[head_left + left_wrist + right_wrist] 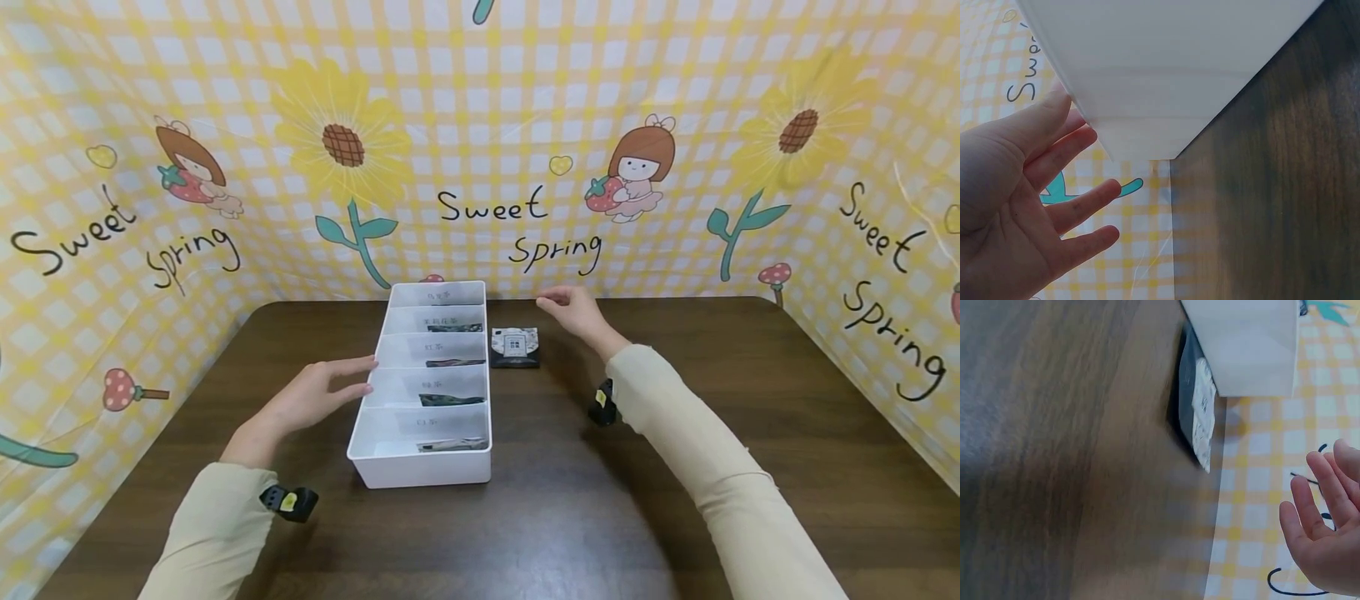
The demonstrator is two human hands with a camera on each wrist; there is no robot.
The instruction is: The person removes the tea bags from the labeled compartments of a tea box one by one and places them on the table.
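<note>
A long white divided box (420, 472) stands on the table, with a labelled card wall in each compartment. Flat sachets lie in several compartments, among them a pale one (452, 445) in the nearest and a dark green one (452, 400) behind it. My left hand (318, 393) touches the box's left rim with fingertips, its fingers fairly straight in the left wrist view. Beside the box's right wall lies a black and white sachet (515, 347). My right hand (576, 315) hovers beyond and right of that sachet, fingers loosely bent, with nothing visible in it.
The brown wooden table (570, 500) runs back to a yellow checked cloth (480, 125) that hangs behind and at both sides. A black wrist strap shows on each sleeve.
</note>
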